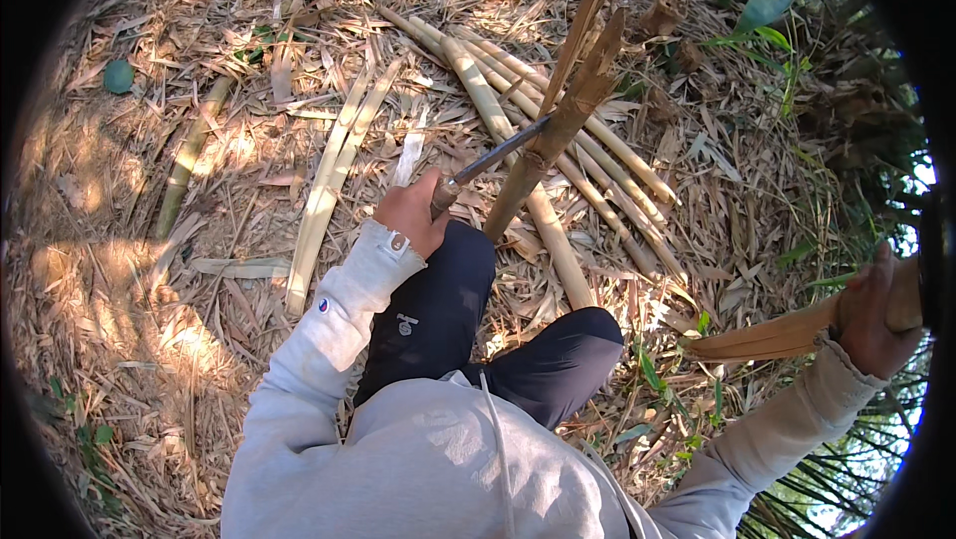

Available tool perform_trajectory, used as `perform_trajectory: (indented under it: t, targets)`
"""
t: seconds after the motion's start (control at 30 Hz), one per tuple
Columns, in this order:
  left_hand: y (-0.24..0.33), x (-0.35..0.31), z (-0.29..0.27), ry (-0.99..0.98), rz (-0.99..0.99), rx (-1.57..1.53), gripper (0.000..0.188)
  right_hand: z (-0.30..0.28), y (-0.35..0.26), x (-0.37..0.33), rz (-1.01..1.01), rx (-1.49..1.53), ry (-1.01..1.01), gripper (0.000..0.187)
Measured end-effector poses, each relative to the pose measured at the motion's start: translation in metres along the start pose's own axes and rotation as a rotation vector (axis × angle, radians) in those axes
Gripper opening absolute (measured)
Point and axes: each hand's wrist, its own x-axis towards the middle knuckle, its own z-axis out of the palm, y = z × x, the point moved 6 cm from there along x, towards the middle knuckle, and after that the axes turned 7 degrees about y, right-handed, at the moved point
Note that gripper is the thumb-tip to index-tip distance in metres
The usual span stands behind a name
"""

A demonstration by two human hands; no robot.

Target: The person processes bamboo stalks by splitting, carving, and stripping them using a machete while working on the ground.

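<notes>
My left hand (408,215) is closed round the wooden handle of a knife (498,153), out in front of my bent knee. Its dark blade reaches up and right to a brown, split piece of bamboo (520,186), which stands tilted with a ragged, splayed top. The blade's far end meets this piece; how deep it sits I cannot tell. Far out to the right, my right hand (868,315) grips a thick brown piece of wood (772,333). That wood tapers toward me on the left, and its other end is cut off by the dark rim.
Several pale bamboo lengths (612,166) lie in a loose pile beyond the tilted piece. Two split strips (334,176) rest left of it, and a greenish bamboo length (189,161) lies farther left. Dry leaves (239,290) cover the ground; green plants (787,51) grow at right.
</notes>
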Motion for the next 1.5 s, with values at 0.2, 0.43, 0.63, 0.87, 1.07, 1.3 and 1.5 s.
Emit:
perform_trajectory:
  t: [0.2,0.43,0.63,0.87,1.07,1.3,1.5]
  targets:
    - [0.032,-0.004,-0.008,-0.035,-0.006,0.198,0.029,0.122,0.107,-0.16,-0.13,-0.633,-0.766,0.063]
    - [0.009,-0.015,0.0,0.106,0.02,0.048,0.023,0.101,0.087,-0.168,0.386,0.007,-0.861,0.052]
    - [0.007,-0.023,0.006,0.02,-0.04,0.125,0.028,0.031,0.046,-0.118,0.25,0.252,-0.428,0.041]
    - [0.0,-0.009,0.018,0.032,0.045,0.043,0.035,-0.013,0.029,-0.071,0.095,0.394,-0.063,0.059]
    - [0.008,-0.017,0.017,0.038,-0.019,0.097,0.032,0.066,0.122,-0.215,0.046,-0.188,-0.82,0.044]
    - [0.007,-0.013,0.015,0.084,0.005,0.15,0.024,0.049,0.089,-0.195,0.289,-0.02,-0.747,0.038]
    - [-0.017,-0.015,0.024,0.095,-0.01,0.092,0.028,-0.03,0.021,-0.137,-0.047,0.281,-0.103,0.097]
